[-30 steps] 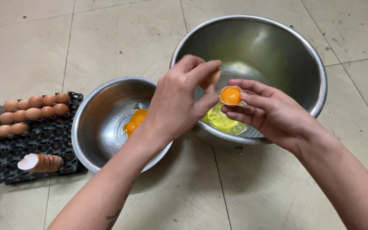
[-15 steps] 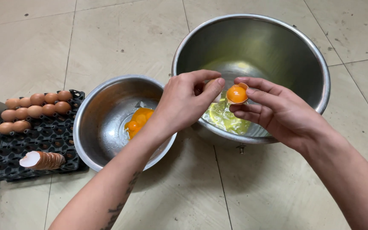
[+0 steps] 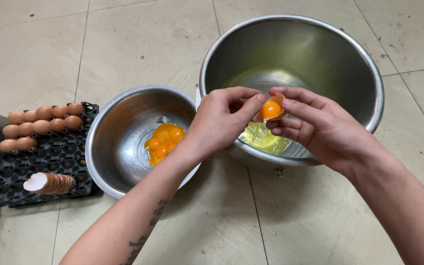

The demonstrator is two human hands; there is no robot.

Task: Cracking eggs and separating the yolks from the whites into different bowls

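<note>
Together, the left hand point(image 3: 222, 120) and right hand point(image 3: 327, 130) pinch a half eggshell point(image 3: 276, 109) cupping its yolk point(image 3: 271, 109), letting white drip into the large steel bowl point(image 3: 364, 64) directly beneath them.

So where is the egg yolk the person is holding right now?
The yolk sits in a half shell between both hands, over the near rim of the large bowl, right of the small bowl.

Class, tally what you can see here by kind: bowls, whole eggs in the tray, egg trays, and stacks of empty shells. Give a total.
Metal bowls: 2, the large bowl and the small bowl
Whole brown eggs: 9
Egg tray: 1
Stack of shells: 1
Total: 13
</note>
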